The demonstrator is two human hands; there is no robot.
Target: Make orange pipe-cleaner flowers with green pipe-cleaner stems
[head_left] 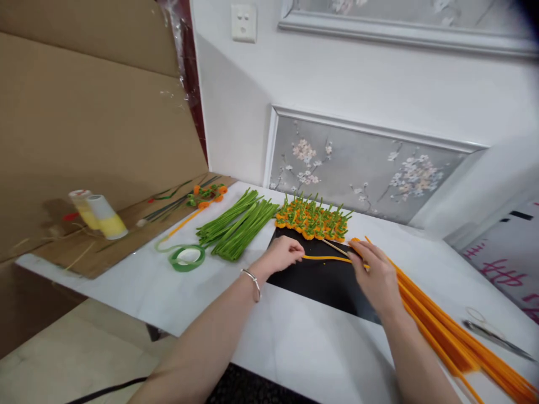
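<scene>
An orange pipe cleaner (326, 258) stretches between my two hands over a black mat (314, 286). My left hand (284, 253), with a silver bangle at the wrist, pinches its left end. The fingers of my right hand (374, 273) are closed round its other end, together with a thin wooden stick (336, 247) that points up and left. Just beyond the mat stand rows of small orange flowers with green stems (314, 219). A long bundle of orange pipe cleaners (446, 331) lies beside and partly behind my right forearm.
Green pipe cleaners (240, 227) lie in a pile left of the mat, near a roll of green tape (186, 258). Two yellow-and-white spools (107, 217) stand on cardboard (90, 261) at the left. Scissors (497, 338) rest at the right. A panelled wall (236, 101) rises behind the table.
</scene>
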